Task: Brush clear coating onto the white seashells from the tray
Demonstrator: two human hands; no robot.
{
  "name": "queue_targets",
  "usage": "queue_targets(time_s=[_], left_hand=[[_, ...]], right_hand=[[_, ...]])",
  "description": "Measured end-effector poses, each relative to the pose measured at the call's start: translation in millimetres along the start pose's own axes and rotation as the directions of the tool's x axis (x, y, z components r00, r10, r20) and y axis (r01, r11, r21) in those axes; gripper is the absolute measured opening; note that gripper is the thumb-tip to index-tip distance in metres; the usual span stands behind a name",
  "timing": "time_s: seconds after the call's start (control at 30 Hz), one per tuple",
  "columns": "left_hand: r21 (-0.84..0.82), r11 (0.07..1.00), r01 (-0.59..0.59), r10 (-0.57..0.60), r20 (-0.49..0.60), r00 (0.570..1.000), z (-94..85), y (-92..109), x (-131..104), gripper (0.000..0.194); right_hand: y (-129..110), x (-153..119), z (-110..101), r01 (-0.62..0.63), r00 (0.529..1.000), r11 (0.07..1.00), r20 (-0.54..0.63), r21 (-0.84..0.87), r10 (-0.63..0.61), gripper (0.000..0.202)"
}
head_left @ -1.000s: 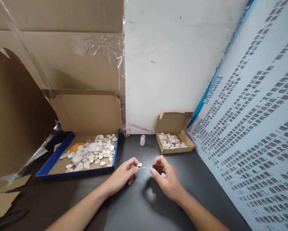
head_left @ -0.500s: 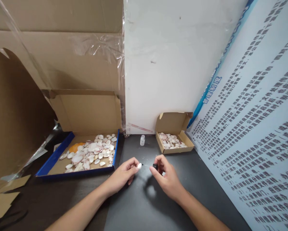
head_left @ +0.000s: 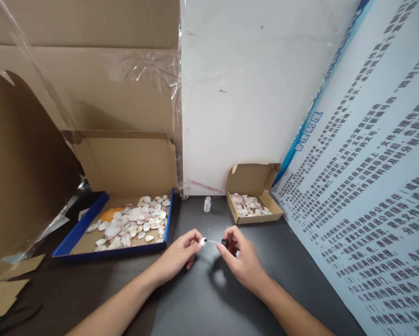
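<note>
A small white seashell (head_left: 203, 242) is pinched between the thumb and fingertips of my left hand (head_left: 183, 252). My right hand (head_left: 240, 252) grips a black brush cap (head_left: 225, 243) in its fingers. The cap's thin pale stem (head_left: 212, 241) points left, and its dark tip lies at the shell's edge, seemingly touching it. Beyond both hands, a small clear bottle (head_left: 207, 205) with a white label stands upright, with no cap on it. Part of the shell is hidden by my fingers.
On the left is an open blue-edged cardboard box (head_left: 80, 240) full of loose seashells (head_left: 134, 219). A smaller brown box (head_left: 260, 218) with more shells sits at the back right. A white wall panel (head_left: 230, 116) and a printed poster (head_left: 363, 186) border the dark table (head_left: 195, 303).
The brush tip has come to the shell in my left hand, and more of its pale stem shows. My right hand has shifted only slightly; the left stays put.
</note>
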State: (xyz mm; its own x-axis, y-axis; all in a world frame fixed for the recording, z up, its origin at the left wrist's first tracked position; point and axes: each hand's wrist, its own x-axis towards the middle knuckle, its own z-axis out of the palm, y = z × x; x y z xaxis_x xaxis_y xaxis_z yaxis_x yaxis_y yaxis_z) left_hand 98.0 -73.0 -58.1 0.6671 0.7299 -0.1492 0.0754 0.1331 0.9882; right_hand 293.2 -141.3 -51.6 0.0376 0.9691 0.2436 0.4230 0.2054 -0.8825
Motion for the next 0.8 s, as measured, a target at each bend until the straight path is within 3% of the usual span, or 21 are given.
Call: queue_targets(time_s=[0.8], left_hand=[[-0.005, 1.0, -0.019, 0.019, 0.014, 1.0, -0.5, -1.7, -0.1, 0.023]], right_hand=[[-2.2, -0.9, -0.1, 0.024, 0.999, 0.999, 0.04, 0.043, -0.026, 0.014]])
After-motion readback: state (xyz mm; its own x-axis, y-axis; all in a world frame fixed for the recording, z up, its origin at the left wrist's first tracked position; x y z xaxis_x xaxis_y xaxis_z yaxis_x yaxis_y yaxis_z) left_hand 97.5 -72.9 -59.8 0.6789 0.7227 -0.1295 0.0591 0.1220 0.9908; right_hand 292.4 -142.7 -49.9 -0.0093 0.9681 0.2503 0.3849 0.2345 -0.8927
